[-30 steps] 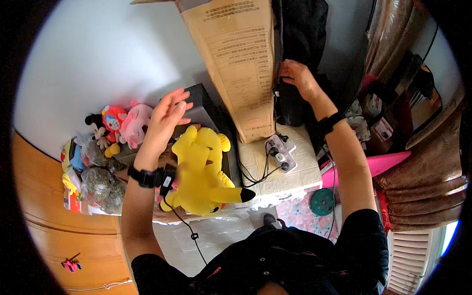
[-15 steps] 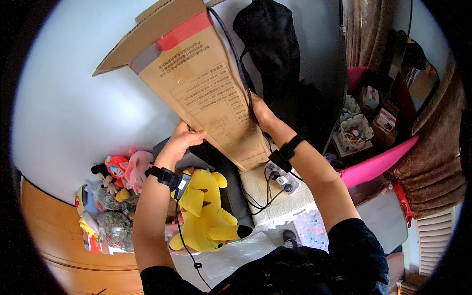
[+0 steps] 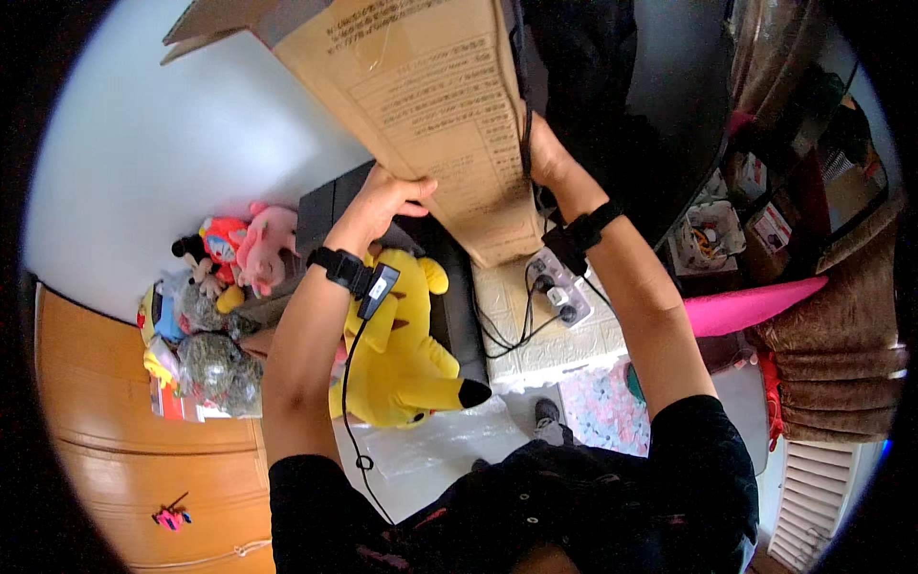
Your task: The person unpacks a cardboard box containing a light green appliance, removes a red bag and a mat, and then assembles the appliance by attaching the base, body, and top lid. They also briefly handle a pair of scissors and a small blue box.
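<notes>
A tall cardboard box [image 3: 430, 124], printed on its side, stands tilted between my hands, with its flap [image 3: 215, 21] spread out at the far left. My left hand [image 3: 382, 203] grips its left edge, thumb against the printed side. On the opposite edge, my right hand [image 3: 552, 153] holds the box; its fingertips are hidden. A black cable [image 3: 525, 134] runs down that edge beside my right hand. The lower end of the box is at a cream-covered surface [image 3: 545, 349]; whether it bears weight there I cannot tell.
Right of the box's lower end lies a power strip [image 3: 564, 295] with plugs and cables. A yellow plush toy [image 3: 392, 373] sits below my left forearm. More plush toys [image 3: 268, 249] are piled at the left. A pink panel [image 3: 755, 304] juts in from the right, below a basket [image 3: 710, 234].
The view has shifted, so the box, my hands and the surroundings appear higher and slightly further right. Both hands keep their hold on the box, and its top now runs out of the picture.
</notes>
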`<state>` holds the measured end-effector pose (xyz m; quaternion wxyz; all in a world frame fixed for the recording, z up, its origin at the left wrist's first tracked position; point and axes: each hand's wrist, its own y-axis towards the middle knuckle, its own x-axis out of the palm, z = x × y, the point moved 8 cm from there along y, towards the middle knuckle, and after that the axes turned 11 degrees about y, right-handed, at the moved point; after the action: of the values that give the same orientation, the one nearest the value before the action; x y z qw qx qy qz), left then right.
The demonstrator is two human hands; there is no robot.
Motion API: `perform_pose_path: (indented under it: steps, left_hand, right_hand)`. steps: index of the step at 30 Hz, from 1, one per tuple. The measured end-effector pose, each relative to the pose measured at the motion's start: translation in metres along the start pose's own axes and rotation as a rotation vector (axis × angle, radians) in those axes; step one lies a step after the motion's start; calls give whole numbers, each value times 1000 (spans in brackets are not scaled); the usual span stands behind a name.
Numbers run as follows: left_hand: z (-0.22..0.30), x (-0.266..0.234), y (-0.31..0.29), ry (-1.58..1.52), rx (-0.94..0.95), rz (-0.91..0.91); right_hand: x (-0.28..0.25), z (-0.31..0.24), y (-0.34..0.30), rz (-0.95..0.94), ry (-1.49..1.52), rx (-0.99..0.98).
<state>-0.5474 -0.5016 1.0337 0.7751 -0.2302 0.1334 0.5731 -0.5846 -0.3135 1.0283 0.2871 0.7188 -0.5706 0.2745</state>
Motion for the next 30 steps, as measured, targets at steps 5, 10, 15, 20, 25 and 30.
perform_pose_path:
  steps: [5, 10, 15, 20, 25, 30]
  left_hand:
    - [-1, 3, -10, -38, 110, 81]
    - [18, 4, -25, -17, 174, 119]
    - [36, -8, -41, 28, 205, 197]
    - [53, -16, -56, 69, 227, 193]
    - [68, -24, -70, 118, 259, 235]
    - [68, -31, -74, 109, 288, 264]
  right_hand:
    - [-2, -2, -2, -116, -130, -37]
    - [9, -15, -1, -179, -228, -117]
    - [42, -34, -19, -110, -282, -78]
    - [54, -45, -19, -219, -284, -96]
    - [78, -59, -39, -193, -248, -143]
    - [89, -63, -38, -233, -247, -210]
